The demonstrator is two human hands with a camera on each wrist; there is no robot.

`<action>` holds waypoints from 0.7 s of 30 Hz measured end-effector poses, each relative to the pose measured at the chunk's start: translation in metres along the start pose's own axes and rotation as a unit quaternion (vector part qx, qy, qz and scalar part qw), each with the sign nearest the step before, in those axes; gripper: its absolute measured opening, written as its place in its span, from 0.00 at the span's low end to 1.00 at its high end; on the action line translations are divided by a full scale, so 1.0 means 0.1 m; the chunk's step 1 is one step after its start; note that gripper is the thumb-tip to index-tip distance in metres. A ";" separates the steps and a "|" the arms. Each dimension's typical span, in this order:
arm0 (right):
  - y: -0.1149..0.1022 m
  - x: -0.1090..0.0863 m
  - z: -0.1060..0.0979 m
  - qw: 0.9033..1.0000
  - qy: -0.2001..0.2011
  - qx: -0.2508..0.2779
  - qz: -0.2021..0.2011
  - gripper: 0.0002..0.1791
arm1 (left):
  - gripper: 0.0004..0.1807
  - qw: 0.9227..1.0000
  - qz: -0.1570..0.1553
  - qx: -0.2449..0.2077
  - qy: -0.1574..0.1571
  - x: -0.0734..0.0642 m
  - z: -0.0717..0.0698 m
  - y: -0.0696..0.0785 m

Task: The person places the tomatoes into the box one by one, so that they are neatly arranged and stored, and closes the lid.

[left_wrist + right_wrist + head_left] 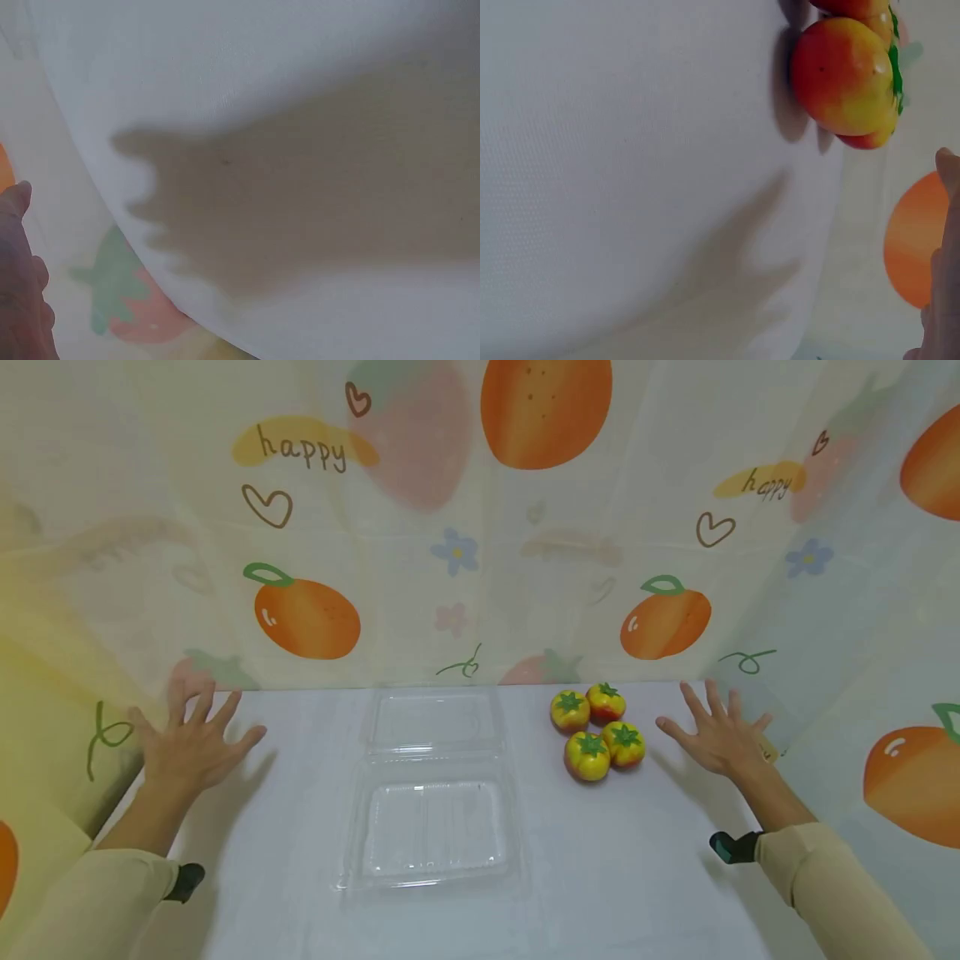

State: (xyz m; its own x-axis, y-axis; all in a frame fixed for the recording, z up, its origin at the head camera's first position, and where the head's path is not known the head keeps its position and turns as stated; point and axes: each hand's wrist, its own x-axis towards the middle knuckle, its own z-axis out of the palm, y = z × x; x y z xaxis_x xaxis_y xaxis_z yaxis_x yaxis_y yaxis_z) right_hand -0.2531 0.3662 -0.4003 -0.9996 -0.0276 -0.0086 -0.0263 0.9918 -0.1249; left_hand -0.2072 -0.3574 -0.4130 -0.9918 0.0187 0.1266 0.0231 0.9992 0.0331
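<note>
My left hand is held over the left side of the white table, fingers spread, with nothing in it. Over the right side my right hand is likewise spread and holds nothing. Nearest to it, a short way to its left, several round yellow-red fruits with green star-shaped leaf tops sit in a tight cluster. Between the hands lies a clear plastic clamshell box, its lid folded back toward the wall. In the right wrist view one fruit shows its red and yellow side.
The table has a white cover and ends at a hanging cloth printed with fruit and flowers. More cloth hangs at the left and right sides. A small tan tag shows behind the right hand.
</note>
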 end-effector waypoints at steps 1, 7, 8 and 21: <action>-0.01 -0.01 0.01 1.000 -0.004 0.004 -0.001 0.54 | 0.45 1.000 0.004 0.002 -0.003 0.00 0.00 0.02; -0.08 -0.03 0.03 0.999 -0.031 0.016 -0.014 0.54 | 0.43 1.000 0.023 -0.005 0.017 0.01 -0.02 0.18; -0.09 -0.03 0.03 0.999 -0.033 0.016 -0.019 0.53 | 0.42 0.999 0.028 -0.006 0.022 0.02 -0.02 0.20; -0.22 -0.08 0.08 0.992 -0.082 0.079 -0.052 0.53 | 0.41 0.996 0.080 0.019 0.027 0.05 -0.02 0.48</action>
State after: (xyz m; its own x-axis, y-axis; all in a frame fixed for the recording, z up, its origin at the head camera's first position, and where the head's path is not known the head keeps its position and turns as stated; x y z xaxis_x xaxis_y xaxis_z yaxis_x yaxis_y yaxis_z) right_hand -0.2439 0.3431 -0.4056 -0.9759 -0.1619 -0.1462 -0.1146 0.9507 -0.2881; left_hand -0.2109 -0.3095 -0.4083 -0.9675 0.1760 0.1813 0.1736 0.9844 -0.0291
